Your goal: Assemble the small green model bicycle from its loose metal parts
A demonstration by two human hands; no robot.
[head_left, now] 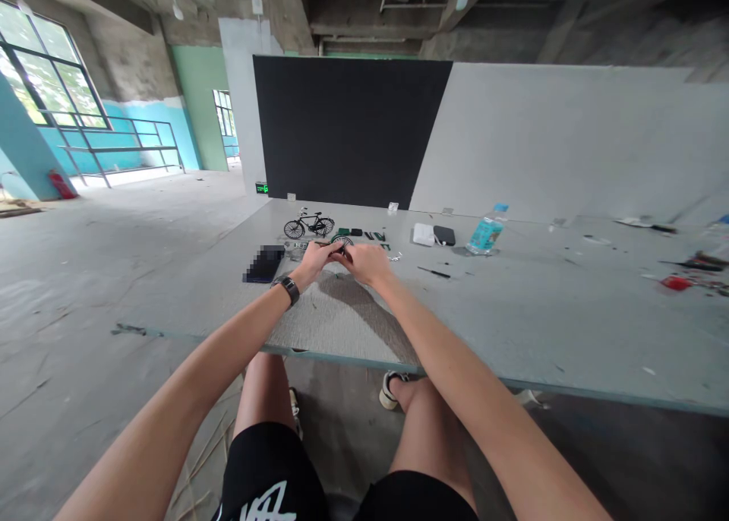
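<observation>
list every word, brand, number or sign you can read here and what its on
No text can be read with certainty.
Bottle label: light marks on blue, too blurred to read.
Lit green sign by the black panel: too small to read.
Black shorts: white stylised lettering, cut off by the picture's bottom edge, not legible.
Dark flat device on the table: partly pixelated, nothing readable.

head camera looks forward and down across the table.

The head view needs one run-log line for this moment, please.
left hand: holds wheel | right hand: holds wheel | bike: upright beyond left hand | right of hands: screwdriver, bottle
</observation>
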